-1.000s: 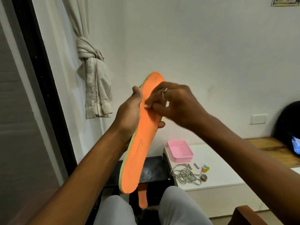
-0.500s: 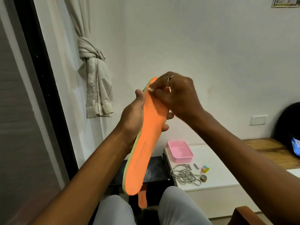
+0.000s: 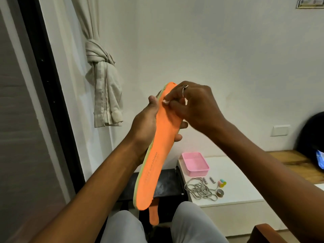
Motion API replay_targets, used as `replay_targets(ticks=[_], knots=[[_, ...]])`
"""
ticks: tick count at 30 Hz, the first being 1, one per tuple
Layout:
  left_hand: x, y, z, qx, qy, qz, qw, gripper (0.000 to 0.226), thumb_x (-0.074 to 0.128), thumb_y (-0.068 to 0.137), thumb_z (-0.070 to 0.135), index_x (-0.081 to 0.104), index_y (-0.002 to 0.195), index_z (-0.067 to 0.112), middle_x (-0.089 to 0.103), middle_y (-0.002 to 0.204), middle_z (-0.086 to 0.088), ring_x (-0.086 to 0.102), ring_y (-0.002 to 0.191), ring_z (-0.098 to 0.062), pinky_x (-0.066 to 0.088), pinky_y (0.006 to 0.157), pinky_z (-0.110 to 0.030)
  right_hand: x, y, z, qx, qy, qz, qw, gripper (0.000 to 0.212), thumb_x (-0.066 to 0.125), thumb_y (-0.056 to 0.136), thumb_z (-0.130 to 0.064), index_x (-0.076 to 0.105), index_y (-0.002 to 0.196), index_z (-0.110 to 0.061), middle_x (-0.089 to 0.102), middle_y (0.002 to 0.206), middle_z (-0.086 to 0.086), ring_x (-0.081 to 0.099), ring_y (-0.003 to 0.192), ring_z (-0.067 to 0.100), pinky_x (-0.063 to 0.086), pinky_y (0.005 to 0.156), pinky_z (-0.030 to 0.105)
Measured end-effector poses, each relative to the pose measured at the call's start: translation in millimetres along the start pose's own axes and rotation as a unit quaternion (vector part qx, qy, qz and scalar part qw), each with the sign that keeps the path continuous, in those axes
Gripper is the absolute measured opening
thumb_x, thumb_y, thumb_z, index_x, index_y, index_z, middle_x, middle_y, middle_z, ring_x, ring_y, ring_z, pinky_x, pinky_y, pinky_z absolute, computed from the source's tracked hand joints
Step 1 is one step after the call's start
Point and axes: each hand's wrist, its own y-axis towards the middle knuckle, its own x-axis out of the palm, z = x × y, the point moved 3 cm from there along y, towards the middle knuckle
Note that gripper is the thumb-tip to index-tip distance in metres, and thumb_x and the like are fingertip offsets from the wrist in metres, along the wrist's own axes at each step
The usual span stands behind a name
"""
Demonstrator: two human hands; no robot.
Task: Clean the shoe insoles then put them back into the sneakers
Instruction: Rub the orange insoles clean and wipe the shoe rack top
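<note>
Well above the lap, the left hand gripped the orange insole at its middle, thumb on the left edge and fingers wrapped round behind, heel end nearest. The right hand, fingers curled, pinched a small white bit against the insole's far toe end; what it was could not be told. A second insole showed below, left of the white counter.

A line of dark lettering runs along the orange insole, too blurred to read. Print on the framed paper is too small to make out.
</note>
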Motion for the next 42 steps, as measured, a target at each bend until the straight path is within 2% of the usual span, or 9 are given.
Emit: replay_targets(ticks=[4, 8, 12, 17, 21, 26, 31, 37, 42], knots=[[2.9, -1.3, -3.2, 0.001, 0.016, 0.001, 1.0, 0.062, 0.022, 0.102, 0.063, 0.044, 0.149, 0.029, 0.067, 0.128, -0.019, 0.074, 0.093, -0.033, 0.059, 0.061, -0.038, -15.5, 10.1, 14.2, 0.029, -0.04, 0.026, 0.998, 0.019, 0.066, 0.08, -0.009, 0.081, 0.089, -0.017, 0.074, 0.09, 0.0, 0.068, 0.082, 0.015, 0.055, 0.077, 0.038], [0.5, -2.2, 1.3, 0.012, 0.018, 0.009, 1.0, 0.064, 0.02, 0.103, 0.06, 0.049, 0.146, 0.023, 0.07, 0.11, -0.018, 0.073, 0.072, -0.028, 0.057, 0.055, -0.035, -5.8, -9.4, -6.2, -0.012, -0.002, -0.068, 0.998, 0.016, 0.067, 0.08, -0.009, 0.081, 0.088, -0.012, 0.073, 0.089, 0.001, 0.069, 0.071, 0.019, 0.057, 0.066, 0.035], [3.3, -3.0, 0.7, 0.005, 0.017, 0.007, 1.0, 0.062, 0.021, 0.103, 0.062, 0.049, 0.145, 0.025, 0.068, 0.121, -0.023, 0.071, 0.083, -0.032, 0.057, 0.062, -0.038, -19.0, 0.2, 9.8, 0.019, -0.029, -0.028, 0.999, 0.014, 0.07, 0.081, -0.011, 0.081, 0.088, -0.016, 0.074, 0.088, -0.002, 0.068, 0.079, 0.014, 0.056, 0.076, 0.04], [-2.9, -1.0, 1.8, 0.016, 0.024, 0.057, 0.998, 0.068, 0.023, 0.103, 0.062, 0.059, 0.136, 0.013, 0.071, 0.102, -0.017, 0.07, 0.073, -0.031, 0.057, 0.059, -0.037, -6.2, -19.5, -19.6, -0.043, 0.022, -0.151, 0.987, 0.017, 0.074, 0.082, -0.003, 0.081, 0.089, -0.015, 0.074, 0.09, -0.002, 0.069, 0.077, 0.009, 0.054, 0.074, 0.023], [-0.2, -4.6, 4.1, 0.009, 0.038, 0.053, 0.998, 0.067, 0.023, 0.102, 0.063, 0.05, 0.145, 0.02, 0.07, 0.114, -0.019, 0.072, 0.078, -0.031, 0.056, 0.057, -0.035, -13.0, 0.2, 9.3, 0.017, -0.014, -0.037, 0.999, 0.013, 0.074, 0.082, -0.006, 0.081, 0.089, -0.015, 0.073, 0.087, -0.002, 0.067, 0.077, 0.01, 0.056, 0.073, 0.035], [-3.8, -11.0, 8.9, 0.029, 0.097, 0.085, 0.991, 0.061, 0.025, 0.106, 0.055, 0.067, 0.118, 0.013, 0.075, 0.074, 0.001, 0.073, 0.061, -0.015, 0.055, 0.048, -0.026, -1.3, -20.4, -22.7, -0.041, 0.016, -0.133, 0.99, 0.014, 0.072, 0.081, -0.006, 0.081, 0.088, -0.014, 0.071, 0.085, -0.003, 0.064, 0.069, 0.007, 0.055, 0.067, 0.03], [4.4, -10.1, 8.0, 0.01, 0.051, 0.071, 0.996, 0.067, 0.022, 0.103, 0.06, 0.054, 0.14, 0.015, 0.074, 0.1, -0.015, 0.073, 0.072, -0.027, 0.057, 0.055, -0.034, -13.4, 0.7, 6.4, 0.011, -0.03, -0.046, 0.998, 0.017, 0.069, 0.081, -0.026, 0.08, 0.087, -0.015, 0.071, 0.084, -0.003, 0.063, 0.072, 0.011, 0.055, 0.069, 0.04], [4.4, -10.6, 8.7, 0.018, 0.059, 0.09, 0.994, 0.066, 0.024, 0.104, 0.058, 0.063, 0.131, 0.011, 0.075, 0.088, -0.011, 0.073, 0.066, -0.025, 0.057, 0.052, -0.031, -5.3, -16.3, -21.7, -0.06, 0.015, -0.149, 0.987, 0.024, 0.061, 0.081, -0.028, 0.08, 0.083, -0.015, 0.073, 0.083, -0.004, 0.065, 0.069, 0.005, 0.055, 0.07, 0.034], [5.0, -11.4, 9.7, -0.004, 0.05, 0.055, 0.997, 0.068, 0.022, 0.101, 0.062, 0.05, 0.145, 0.018, 0.072, 0.113, -0.02, 0.074, 0.073, -0.026, 0.058, 0.056, -0.033, -16.8, 8.1, 17.4, 0.007, -0.047, -0.059, 0.997, 0.009, 0.075, 0.083, -0.02, 0.081, 0.09, -0.016, 0.071, 0.084, -0.001, 0.064, 0.075, 0.013, 0.056, 0.072, 0.041]])
